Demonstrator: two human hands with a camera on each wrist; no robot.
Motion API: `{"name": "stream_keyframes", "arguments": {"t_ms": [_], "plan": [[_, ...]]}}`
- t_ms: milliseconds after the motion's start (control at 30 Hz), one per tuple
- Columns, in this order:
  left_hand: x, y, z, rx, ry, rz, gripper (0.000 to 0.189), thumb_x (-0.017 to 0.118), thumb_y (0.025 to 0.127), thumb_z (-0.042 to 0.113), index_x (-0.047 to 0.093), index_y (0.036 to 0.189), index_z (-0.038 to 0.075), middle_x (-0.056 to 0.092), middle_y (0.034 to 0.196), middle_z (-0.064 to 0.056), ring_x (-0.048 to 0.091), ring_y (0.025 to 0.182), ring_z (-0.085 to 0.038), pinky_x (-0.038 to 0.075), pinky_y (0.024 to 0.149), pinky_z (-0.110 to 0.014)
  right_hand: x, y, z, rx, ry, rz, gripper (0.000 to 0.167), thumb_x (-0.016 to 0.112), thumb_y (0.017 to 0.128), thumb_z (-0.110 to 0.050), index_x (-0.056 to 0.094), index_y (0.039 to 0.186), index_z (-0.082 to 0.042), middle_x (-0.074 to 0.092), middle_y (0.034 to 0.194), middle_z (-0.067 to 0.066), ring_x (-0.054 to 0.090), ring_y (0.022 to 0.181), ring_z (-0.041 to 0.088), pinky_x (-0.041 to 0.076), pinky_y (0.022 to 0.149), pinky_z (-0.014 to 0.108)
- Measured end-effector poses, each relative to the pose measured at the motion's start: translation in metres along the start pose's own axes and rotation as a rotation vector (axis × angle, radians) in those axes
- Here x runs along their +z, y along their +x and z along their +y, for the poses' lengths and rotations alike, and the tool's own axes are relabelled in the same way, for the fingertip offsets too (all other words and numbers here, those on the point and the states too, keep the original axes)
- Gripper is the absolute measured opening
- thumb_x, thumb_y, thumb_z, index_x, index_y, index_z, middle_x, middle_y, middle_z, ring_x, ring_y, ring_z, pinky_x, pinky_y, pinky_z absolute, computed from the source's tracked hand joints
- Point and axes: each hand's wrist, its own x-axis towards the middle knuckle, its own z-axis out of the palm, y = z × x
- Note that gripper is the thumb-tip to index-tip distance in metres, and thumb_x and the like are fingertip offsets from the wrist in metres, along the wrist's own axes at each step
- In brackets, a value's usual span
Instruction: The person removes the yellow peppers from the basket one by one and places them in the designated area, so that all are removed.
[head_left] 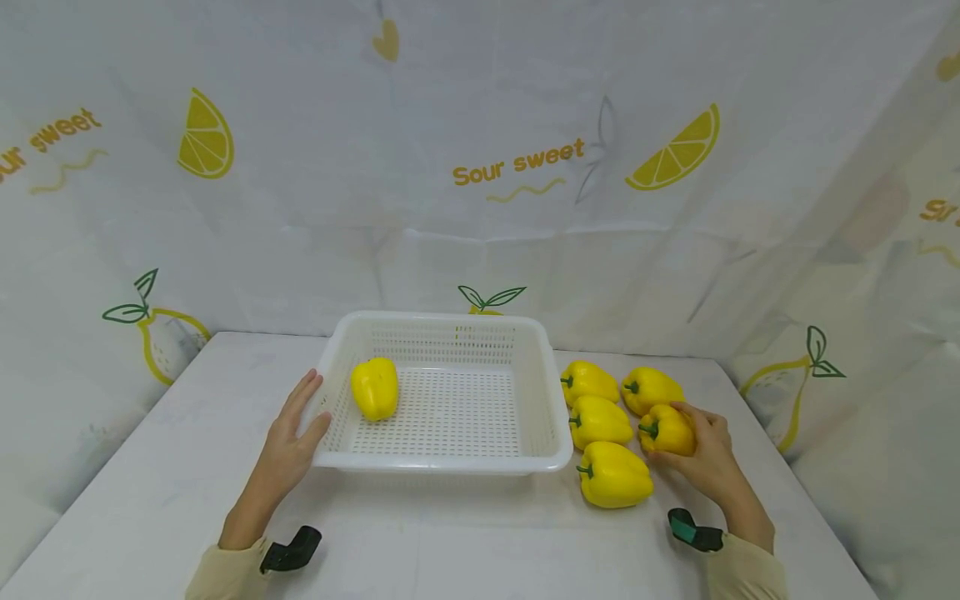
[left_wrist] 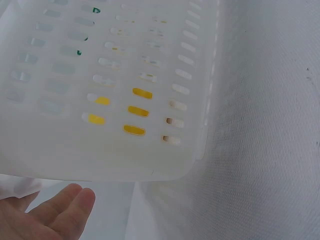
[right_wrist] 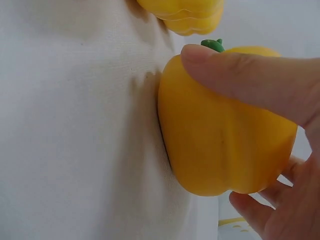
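My right hand [head_left: 708, 454] grips a yellow bell pepper [head_left: 667, 430] with a green stem, thumb on the near side and fingers round the far side. In the right wrist view this yellow bell pepper [right_wrist: 225, 135] appears to rest against the table. My left hand [head_left: 288, 437] lies at the left end of a white perforated plastic basket [head_left: 442, 463], its fingers fairly straight. The left wrist view shows the fingers [left_wrist: 75, 210] beside the basket's wall [left_wrist: 100, 155]; contact is unclear there. One yellow bell pepper [head_left: 375, 389] sits inside the basket at its left.
Several more yellow bell peppers, among them a front one [head_left: 615, 475] and a back one [head_left: 651, 390], lie between the basket and my right hand. A white cloth covers the table [head_left: 450, 542]. Behind it hangs a lemon-printed curtain [head_left: 337, 208].
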Motion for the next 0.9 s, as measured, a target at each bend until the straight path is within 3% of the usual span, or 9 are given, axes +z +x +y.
{"name": "stream_keyframes", "arguments": {"t_ms": [367,900], "plan": [[0.0001,0.0001,0.0007,-0.002,0.004,0.003,0.059,0.05,0.1,0.011,0.028,0.153,-0.002,0.015,0.165,-0.021,0.014,0.152,-0.045,0.016,0.119,-0.067,0.0005,0.0011,0.0028,-0.099,-0.016,0.054,0.086,0.082,0.08,-0.016,0.032,0.145,0.008,0.025,0.144,0.041,0.026,0.13,0.059,0.025,0.104,0.077],[-0.0008,0.0008,-0.0007,0.008,0.001,0.002,0.059,0.05,0.1,0.011,0.028,0.154,-0.001,0.016,0.165,-0.021,0.014,0.151,-0.046,0.016,0.119,-0.067,-0.0024,0.0024,-0.0007,-0.044,-0.026,0.054,0.087,0.082,0.081,-0.026,0.033,0.144,0.008,0.027,0.144,0.042,0.027,0.131,0.058,0.026,0.107,0.075]]}}
